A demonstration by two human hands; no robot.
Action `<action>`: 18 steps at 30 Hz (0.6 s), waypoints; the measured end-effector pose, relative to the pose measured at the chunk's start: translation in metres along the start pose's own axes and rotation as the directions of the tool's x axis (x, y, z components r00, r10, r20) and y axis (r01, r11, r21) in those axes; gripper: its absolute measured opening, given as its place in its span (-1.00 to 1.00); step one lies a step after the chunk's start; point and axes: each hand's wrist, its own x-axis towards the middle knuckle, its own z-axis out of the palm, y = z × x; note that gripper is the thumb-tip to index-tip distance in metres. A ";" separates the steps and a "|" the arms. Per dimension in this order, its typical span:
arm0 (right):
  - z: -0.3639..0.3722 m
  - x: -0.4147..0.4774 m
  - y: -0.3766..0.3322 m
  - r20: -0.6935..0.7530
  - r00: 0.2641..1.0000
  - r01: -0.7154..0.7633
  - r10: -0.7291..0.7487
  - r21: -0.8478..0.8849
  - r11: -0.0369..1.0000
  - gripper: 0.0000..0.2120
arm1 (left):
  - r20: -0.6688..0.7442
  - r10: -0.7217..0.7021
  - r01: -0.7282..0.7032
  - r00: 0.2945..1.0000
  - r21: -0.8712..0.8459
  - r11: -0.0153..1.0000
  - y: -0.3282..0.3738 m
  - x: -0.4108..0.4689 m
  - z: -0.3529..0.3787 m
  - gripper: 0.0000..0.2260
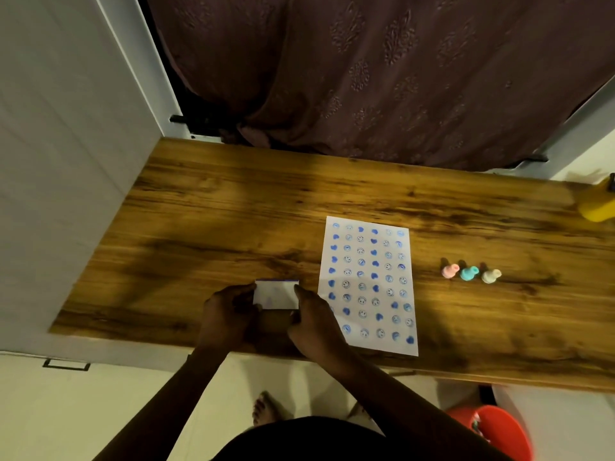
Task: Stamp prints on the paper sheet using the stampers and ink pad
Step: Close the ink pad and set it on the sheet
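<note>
A white paper sheet (367,287) lies on the wooden table (233,221), covered with rows of blue heart and smiley prints. To its right stand three small stampers: pink (450,271), teal (469,273) and cream (491,276). Left of the sheet, both my hands hold a small white ink pad box (276,294) with a blue edge. My left hand (228,316) grips its left side and my right hand (312,319) its right side. Whether the box lid is up or down I cannot tell.
A yellow object (597,204) sits at the table's far right edge. A dark patterned curtain (382,78) hangs behind the table, a white panel (66,144) stands at the left. A red bucket (496,430) stands on the floor below right.
</note>
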 end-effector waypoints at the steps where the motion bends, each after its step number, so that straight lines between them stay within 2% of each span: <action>1: -0.001 0.001 0.000 0.008 1.000 -0.008 0.008 0.011 1.000 -0.36 | 0.001 -0.006 0.006 1.000 -0.008 1.000 0.001 0.000 0.000 -0.62; 6: -0.007 -0.003 0.004 0.021 0.999 -0.038 0.036 0.113 0.993 -0.37 | -0.007 0.027 -0.028 1.000 -0.015 1.000 0.007 -0.005 0.004 -0.60; 11: -0.036 -0.009 0.016 -0.098 0.995 0.000 0.016 0.170 0.985 -0.48 | -0.016 0.061 -0.063 0.998 -0.128 0.990 0.034 -0.006 0.018 -0.61; 15: -0.070 -0.016 0.035 -0.167 0.984 -0.027 0.067 0.234 0.972 -0.51 | 0.008 0.125 -0.123 0.992 -0.138 0.983 0.068 -0.006 0.043 -0.62; 18: -0.096 -0.024 0.057 -0.226 0.966 -0.064 0.123 0.250 0.966 -0.49 | 0.053 0.156 -0.147 0.986 -0.152 0.977 0.090 -0.008 0.067 -0.70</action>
